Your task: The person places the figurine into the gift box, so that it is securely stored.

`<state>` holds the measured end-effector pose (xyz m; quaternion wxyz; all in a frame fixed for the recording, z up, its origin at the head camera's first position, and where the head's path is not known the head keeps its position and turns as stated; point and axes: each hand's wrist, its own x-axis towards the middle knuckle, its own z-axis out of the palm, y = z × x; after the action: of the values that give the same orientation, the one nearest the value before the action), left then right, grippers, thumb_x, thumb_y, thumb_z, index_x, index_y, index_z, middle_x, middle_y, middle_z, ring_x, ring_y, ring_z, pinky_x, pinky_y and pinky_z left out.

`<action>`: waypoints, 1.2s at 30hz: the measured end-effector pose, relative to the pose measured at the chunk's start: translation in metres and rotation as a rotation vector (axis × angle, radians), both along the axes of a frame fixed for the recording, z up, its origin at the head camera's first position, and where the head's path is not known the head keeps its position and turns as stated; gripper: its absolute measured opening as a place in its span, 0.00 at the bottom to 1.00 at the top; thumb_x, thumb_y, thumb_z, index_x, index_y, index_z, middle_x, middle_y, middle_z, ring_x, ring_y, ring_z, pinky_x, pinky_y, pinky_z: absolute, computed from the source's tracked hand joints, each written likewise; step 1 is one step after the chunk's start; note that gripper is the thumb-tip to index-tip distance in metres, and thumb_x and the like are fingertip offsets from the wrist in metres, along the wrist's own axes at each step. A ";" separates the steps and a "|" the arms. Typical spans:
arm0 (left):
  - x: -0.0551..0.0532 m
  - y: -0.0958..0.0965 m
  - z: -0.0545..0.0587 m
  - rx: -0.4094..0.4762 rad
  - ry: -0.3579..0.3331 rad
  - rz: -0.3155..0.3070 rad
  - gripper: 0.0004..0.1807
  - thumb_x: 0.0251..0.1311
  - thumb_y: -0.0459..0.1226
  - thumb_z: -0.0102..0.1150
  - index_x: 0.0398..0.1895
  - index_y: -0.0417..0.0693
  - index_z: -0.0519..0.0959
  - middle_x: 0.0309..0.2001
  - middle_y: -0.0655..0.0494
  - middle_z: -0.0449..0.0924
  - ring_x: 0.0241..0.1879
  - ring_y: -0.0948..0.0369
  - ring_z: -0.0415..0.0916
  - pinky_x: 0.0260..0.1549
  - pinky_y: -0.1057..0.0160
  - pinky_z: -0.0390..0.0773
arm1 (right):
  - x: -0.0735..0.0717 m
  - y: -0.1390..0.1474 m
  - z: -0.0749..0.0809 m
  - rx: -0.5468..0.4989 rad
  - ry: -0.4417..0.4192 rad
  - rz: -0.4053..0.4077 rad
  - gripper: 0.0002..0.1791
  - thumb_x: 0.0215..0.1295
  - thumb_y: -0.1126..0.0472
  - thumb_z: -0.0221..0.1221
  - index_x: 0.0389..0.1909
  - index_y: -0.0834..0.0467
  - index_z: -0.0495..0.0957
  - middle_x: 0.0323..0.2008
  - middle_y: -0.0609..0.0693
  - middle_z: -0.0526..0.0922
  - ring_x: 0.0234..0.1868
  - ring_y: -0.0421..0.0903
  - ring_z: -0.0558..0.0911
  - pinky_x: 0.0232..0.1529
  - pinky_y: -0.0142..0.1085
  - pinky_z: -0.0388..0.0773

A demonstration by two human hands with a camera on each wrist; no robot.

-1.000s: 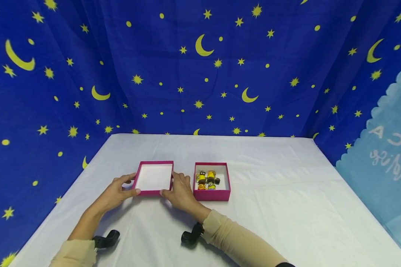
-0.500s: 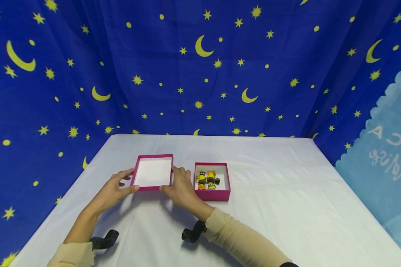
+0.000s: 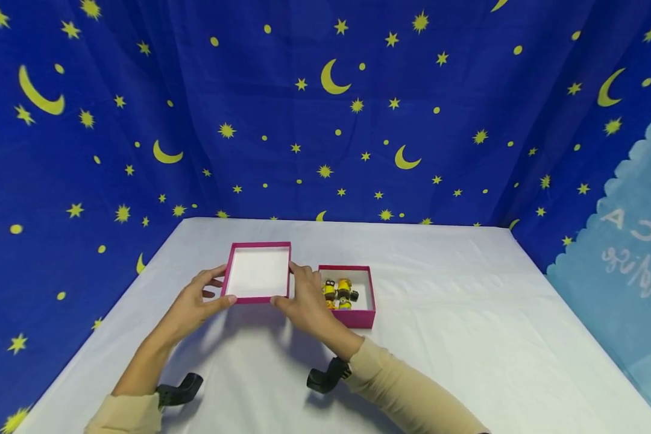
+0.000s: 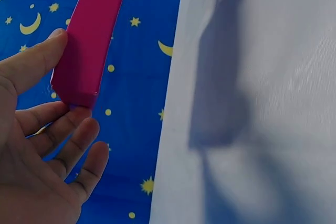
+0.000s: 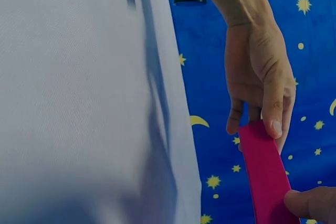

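Note:
A shallow pink box lid (image 3: 261,271), its white inside towards the head camera, is held up off the table by both hands. My left hand (image 3: 192,306) pinches its left near corner, thumb on the near side. In the left wrist view the left hand (image 4: 39,145) has its thumb on one side of the pink lid wall (image 4: 92,45) and fingertips under the corner. My right hand (image 3: 309,301) grips the right near corner. Only the right thumb (image 5: 315,203) shows in the right wrist view, pressing the lid (image 5: 265,174); the left hand (image 5: 260,77) appears beyond.
Right of the lid stands an open pink box (image 3: 352,319) on the white-clothed table (image 3: 456,319). Several small yellow figures (image 3: 344,288) lie inside, partly hidden by the right hand. A blue curtain (image 3: 282,108) with stars and moons closes off the back and left.
Both hands have lifted the lid higher and away from the body, then slightly to the right. The box with the figures has stayed in place.

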<state>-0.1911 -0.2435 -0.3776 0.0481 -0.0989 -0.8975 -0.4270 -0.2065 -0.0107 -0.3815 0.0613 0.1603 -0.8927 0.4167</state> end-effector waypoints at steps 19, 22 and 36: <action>-0.007 0.035 -0.001 0.072 0.103 -0.002 0.40 0.55 0.40 0.66 0.69 0.40 0.59 0.57 0.43 0.68 0.53 0.50 0.68 0.47 0.57 0.69 | -0.004 0.032 0.007 -0.035 0.077 -0.017 0.42 0.50 0.59 0.67 0.67 0.62 0.62 0.55 0.58 0.73 0.51 0.51 0.70 0.47 0.40 0.71; -0.007 0.040 -0.001 0.078 0.122 -0.003 0.41 0.55 0.40 0.66 0.70 0.41 0.59 0.58 0.43 0.67 0.53 0.50 0.69 0.47 0.57 0.70 | -0.004 0.036 0.007 -0.036 0.073 -0.021 0.42 0.50 0.59 0.67 0.67 0.61 0.61 0.56 0.57 0.73 0.50 0.50 0.69 0.47 0.39 0.70; -0.013 0.064 0.001 0.128 0.155 -0.008 0.39 0.55 0.40 0.65 0.70 0.45 0.60 0.60 0.45 0.67 0.54 0.53 0.66 0.47 0.56 0.71 | -0.010 0.060 0.009 -0.096 0.071 -0.026 0.43 0.51 0.58 0.67 0.68 0.61 0.60 0.59 0.58 0.71 0.54 0.52 0.70 0.51 0.45 0.75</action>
<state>-0.2038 -0.1793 -0.3770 0.1219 -0.1319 -0.8616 -0.4748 -0.2165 0.0497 -0.3728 0.1063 0.1602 -0.8709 0.4523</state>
